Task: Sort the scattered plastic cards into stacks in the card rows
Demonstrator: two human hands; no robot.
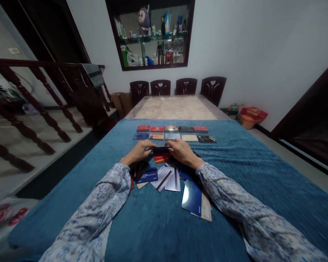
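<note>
One blue cloth spreads under both hands. Just beyond the fingertips lie two rows of five cards each, and a loose pile sits beneath the wrists. The left hand and right hand are curled, each pinching one end of a dark card held between them, just above a red card. A light grip on the short edges should, I judge, keep it level. No print is readable.
</note>
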